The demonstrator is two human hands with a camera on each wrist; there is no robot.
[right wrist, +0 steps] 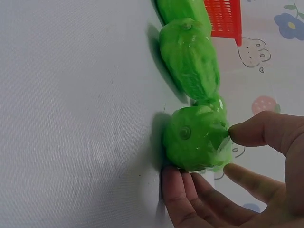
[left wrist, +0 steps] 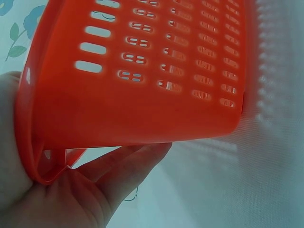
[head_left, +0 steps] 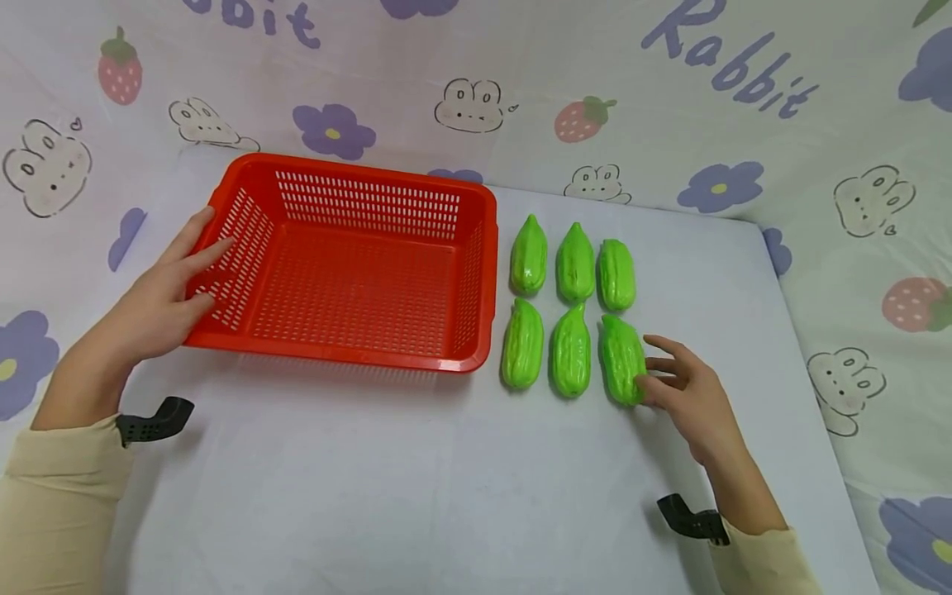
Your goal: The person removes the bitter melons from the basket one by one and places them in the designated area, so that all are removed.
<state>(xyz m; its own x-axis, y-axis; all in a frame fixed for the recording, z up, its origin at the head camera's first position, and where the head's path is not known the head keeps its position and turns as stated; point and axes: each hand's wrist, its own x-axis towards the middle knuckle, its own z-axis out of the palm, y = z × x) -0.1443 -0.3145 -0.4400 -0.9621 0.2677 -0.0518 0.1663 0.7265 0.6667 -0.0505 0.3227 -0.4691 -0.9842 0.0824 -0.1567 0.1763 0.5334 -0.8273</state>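
My left hand (head_left: 159, 293) grips the left rim of a red plastic basket (head_left: 342, 359), its fingers lying over the edge; the left wrist view shows the basket's slotted outer wall (left wrist: 137, 102) with fingers against it. My right hand (head_left: 687, 397) is at the near right bitter melon (head_left: 621, 364), green and ridged. In the right wrist view the thumb touches the upper side of that bitter melon (right wrist: 194, 140), while the other fingers lie spread along its outer side, close to the table. Several more bitter melons (head_left: 571, 351) lie beside it in two rows, right of the basket.
The table has a white cover (head_left: 357, 487). Behind and beside it hangs a cloth (head_left: 521, 49) printed with rabbits, strawberries and purple flowers. The basket's inside floor (head_left: 357, 281) is bare. Black wrist mounts (head_left: 154, 420) sit on both forearms.
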